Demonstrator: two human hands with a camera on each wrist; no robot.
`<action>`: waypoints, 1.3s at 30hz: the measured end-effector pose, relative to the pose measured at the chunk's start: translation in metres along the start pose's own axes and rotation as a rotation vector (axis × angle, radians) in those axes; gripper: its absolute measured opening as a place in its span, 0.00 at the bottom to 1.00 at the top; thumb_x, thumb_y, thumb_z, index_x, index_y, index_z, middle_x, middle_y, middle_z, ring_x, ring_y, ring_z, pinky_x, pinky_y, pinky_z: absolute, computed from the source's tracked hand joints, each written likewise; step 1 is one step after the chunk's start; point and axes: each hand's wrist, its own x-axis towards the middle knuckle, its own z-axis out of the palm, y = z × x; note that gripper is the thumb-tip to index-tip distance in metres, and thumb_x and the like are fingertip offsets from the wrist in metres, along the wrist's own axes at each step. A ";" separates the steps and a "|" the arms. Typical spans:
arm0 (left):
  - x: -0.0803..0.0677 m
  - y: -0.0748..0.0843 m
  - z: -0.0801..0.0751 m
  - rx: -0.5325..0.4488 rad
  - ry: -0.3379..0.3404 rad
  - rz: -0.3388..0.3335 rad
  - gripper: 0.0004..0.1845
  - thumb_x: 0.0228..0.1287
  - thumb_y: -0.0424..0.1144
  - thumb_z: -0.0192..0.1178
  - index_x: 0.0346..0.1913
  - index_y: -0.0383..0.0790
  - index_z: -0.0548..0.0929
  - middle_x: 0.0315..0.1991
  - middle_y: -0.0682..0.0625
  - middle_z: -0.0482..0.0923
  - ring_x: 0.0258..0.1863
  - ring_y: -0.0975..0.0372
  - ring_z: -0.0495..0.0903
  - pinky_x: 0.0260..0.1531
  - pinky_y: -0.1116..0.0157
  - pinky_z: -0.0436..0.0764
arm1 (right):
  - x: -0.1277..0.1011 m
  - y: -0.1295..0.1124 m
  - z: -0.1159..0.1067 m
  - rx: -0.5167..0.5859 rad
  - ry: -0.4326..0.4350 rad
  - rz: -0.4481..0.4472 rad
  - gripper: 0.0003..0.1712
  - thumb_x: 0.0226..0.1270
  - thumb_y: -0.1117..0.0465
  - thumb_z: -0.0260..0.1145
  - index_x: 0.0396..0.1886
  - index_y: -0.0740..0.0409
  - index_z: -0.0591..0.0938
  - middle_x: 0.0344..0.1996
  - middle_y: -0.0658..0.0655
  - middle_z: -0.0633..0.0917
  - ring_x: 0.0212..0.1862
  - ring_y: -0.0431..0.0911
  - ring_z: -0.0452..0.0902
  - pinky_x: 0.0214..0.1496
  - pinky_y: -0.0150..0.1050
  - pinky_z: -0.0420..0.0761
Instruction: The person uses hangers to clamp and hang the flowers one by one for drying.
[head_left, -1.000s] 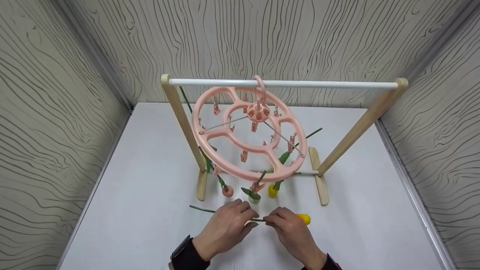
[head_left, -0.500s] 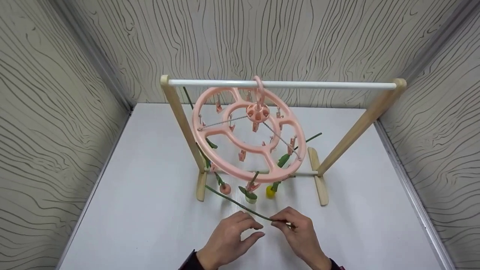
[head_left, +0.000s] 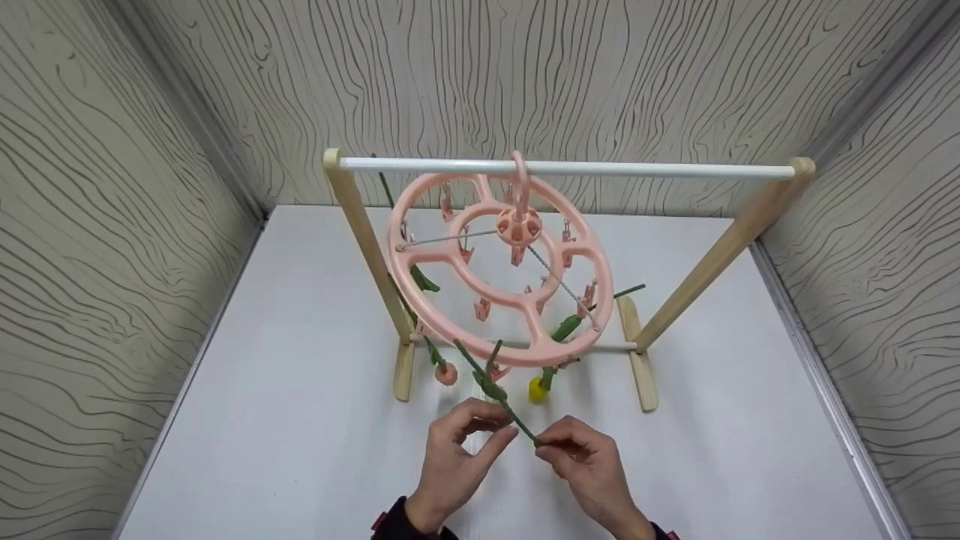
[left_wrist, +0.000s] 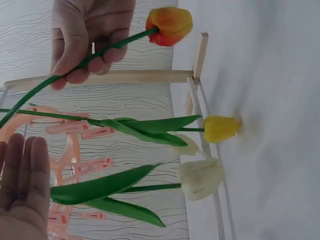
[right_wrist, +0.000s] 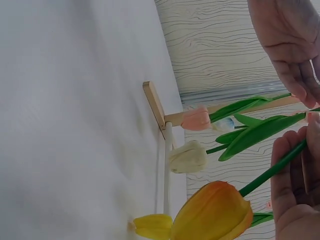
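A white tabletop (head_left: 285,420) fills the lower half of the head view, boxed in on three sides by beige wall panels (head_left: 112,187) printed with dark wavy wood-grain lines. The back panel runs across 12 o'clock, the side panels close in at 9 and 3 o'clock. A pale metal strip (head_left: 825,375) edges the table toward 3 o'clock. The light is soft and even, with faint shadows on the white surface.
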 end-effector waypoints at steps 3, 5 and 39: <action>0.001 0.005 0.005 -0.072 0.012 -0.057 0.07 0.71 0.30 0.71 0.48 0.32 0.87 0.42 0.36 0.89 0.44 0.69 0.90 0.47 0.64 0.94 | 0.001 0.000 0.002 0.046 -0.014 0.039 0.08 0.68 0.69 0.76 0.43 0.69 0.88 0.33 0.43 0.88 0.30 0.34 0.78 0.32 0.26 0.80; 0.002 0.008 0.008 -0.109 0.022 -0.101 0.08 0.71 0.30 0.71 0.47 0.30 0.86 0.42 0.33 0.88 0.44 0.69 0.90 0.47 0.64 0.94 | 0.001 0.000 0.004 0.066 -0.028 0.051 0.10 0.68 0.68 0.76 0.43 0.72 0.87 0.34 0.43 0.88 0.33 0.36 0.82 0.36 0.27 0.84; 0.005 0.012 0.008 -0.115 0.014 -0.017 0.05 0.71 0.28 0.70 0.46 0.30 0.86 0.40 0.33 0.86 0.41 0.67 0.91 0.40 0.62 0.95 | 0.047 -0.008 -0.081 -0.135 0.087 -0.285 0.10 0.66 0.82 0.70 0.44 0.71 0.88 0.39 0.47 0.92 0.44 0.36 0.88 0.50 0.26 0.87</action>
